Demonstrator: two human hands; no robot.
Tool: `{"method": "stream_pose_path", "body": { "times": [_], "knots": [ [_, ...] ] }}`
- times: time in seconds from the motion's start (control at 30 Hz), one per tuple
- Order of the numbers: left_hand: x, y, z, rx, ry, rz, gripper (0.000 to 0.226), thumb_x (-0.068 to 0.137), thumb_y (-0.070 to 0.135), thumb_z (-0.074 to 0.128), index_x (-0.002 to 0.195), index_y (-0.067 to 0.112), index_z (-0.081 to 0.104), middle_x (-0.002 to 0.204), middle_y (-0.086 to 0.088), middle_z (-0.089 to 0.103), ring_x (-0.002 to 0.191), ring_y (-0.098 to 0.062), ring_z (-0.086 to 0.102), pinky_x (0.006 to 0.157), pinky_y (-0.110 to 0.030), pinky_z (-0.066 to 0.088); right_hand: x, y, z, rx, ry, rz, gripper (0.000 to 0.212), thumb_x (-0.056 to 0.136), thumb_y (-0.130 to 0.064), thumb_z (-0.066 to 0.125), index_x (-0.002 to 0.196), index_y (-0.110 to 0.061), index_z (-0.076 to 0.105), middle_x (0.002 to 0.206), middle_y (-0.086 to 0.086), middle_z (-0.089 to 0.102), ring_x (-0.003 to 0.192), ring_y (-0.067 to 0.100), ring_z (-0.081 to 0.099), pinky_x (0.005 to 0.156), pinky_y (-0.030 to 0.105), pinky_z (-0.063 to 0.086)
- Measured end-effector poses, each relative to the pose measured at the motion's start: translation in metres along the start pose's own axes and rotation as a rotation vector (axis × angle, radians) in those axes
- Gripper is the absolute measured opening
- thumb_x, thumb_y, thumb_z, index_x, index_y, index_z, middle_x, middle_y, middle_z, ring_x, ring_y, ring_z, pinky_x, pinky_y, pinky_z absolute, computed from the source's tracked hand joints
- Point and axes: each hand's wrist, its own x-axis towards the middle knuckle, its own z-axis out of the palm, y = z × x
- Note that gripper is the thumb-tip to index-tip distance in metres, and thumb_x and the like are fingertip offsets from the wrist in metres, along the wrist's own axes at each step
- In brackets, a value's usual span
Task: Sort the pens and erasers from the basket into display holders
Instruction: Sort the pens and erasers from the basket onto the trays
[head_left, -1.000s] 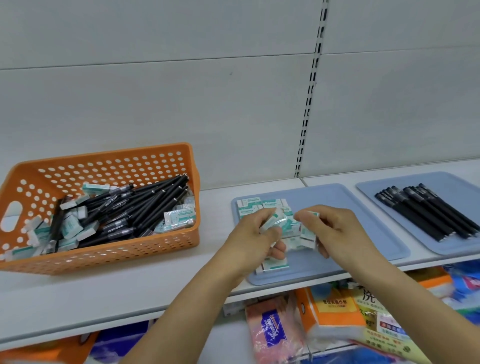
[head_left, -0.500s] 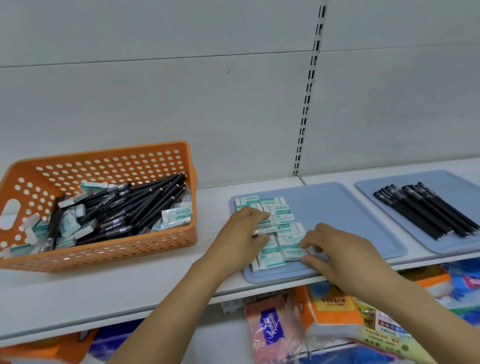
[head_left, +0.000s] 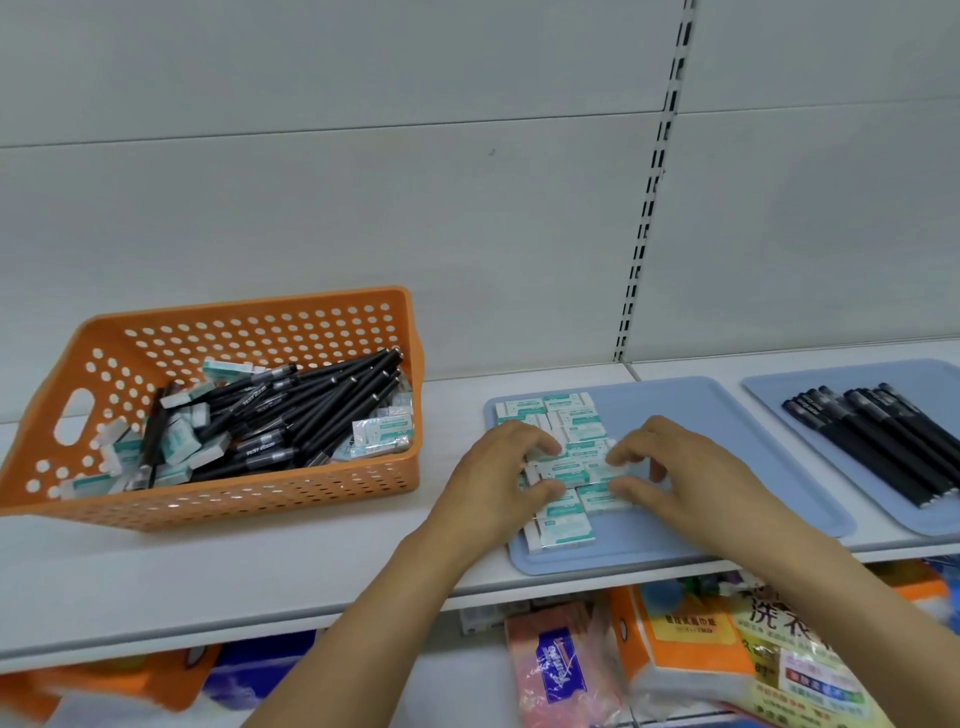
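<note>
**Two hands squaring up erasers on the tray**

Both hands work the same patch. The left hand (head_left: 493, 478) has fingers and thumb curled round an eraser in the middle of the block, and the right hand (head_left: 675, 473) pinches the neighbouring one from the other side, so each grip is clamped on an eraser. The erasers (head_left: 563, 418) lie flat in tight rows on the left part of the blue tray (head_left: 727, 415), which sits on the shelf (head_left: 260, 571).

This looks like the placing step: nudging fresh erasers into line. Next, I judge, the hands should let go and one should reach left to the orange basket (head_left: 234, 499), where many pens (head_left: 332, 395) and erasers lie tangled. Picking there will call for care, as pens lie over erasers. A second tray (head_left: 779, 384) at right holds sorted pens.
</note>
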Motion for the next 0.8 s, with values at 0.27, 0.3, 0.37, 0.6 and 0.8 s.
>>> {"method": "stream_pose_path", "body": {
  "times": [0.27,0.3,0.37,0.6,0.8],
  "knots": [
    [0.002,-0.003,-0.006,-0.224,-0.04,-0.009,0.062,0.07,0.026,0.085,0.117,0.044,0.05,0.116,0.021,0.049,0.106,0.009,0.047,0.089,-0.009,0.043,0.019,-0.023,0.012,-0.001,-0.049,-0.077,0.039,0.087,-0.044,0.066,0.122,-0.028,0.059,0.111,-0.008,0.056,0.092,0.005,0.047,0.082,0.025,0.044],
    [0.001,-0.003,-0.008,-0.225,-0.045,-0.016,0.053,0.074,0.03,0.082,0.115,0.046,0.051,0.116,0.021,0.051,0.106,0.009,0.049,0.089,-0.01,0.044,0.019,-0.023,0.011,-0.018,-0.047,-0.081,0.035,0.086,-0.045,0.066,0.116,-0.029,0.06,0.107,-0.009,0.056,0.091,0.005,0.048,0.08,0.024,0.045],
    [0.0,-0.002,-0.011,-0.244,-0.05,-0.026,0.029,0.087,0.034,0.069,0.113,0.042,0.056,0.117,0.019,0.058,0.107,0.007,0.053,0.09,-0.013,0.046,0.017,-0.023,0.006,-0.056,-0.052,-0.09,0.027,0.084,-0.047,0.066,0.103,-0.03,0.06,0.102,-0.011,0.057,0.089,0.006,0.05,0.077,0.024,0.045],
    [0.0,0.001,-0.012,-0.046,-0.084,0.039,0.027,0.095,0.009,0.056,0.12,0.02,0.062,0.117,0.006,0.058,0.106,-0.004,0.054,0.093,-0.018,0.045,-0.012,0.005,-0.021,0.016,-0.231,-0.064,0.021,0.075,-0.043,0.075,0.085,-0.033,0.059,0.08,-0.018,0.054,0.074,-0.008,0.05,0.062,0.012,0.042],
    [-0.004,-0.003,-0.01,-0.083,-0.074,0.051,0.033,0.093,0.002,0.055,0.113,0.025,0.065,0.114,0.011,0.058,0.105,-0.002,0.055,0.09,-0.013,0.044,-0.017,0.013,-0.019,0.062,-0.207,-0.071,0.02,0.077,-0.04,0.076,0.087,-0.038,0.059,0.088,-0.016,0.054,0.079,-0.007,0.049,0.067,0.014,0.041]
  ]
}}
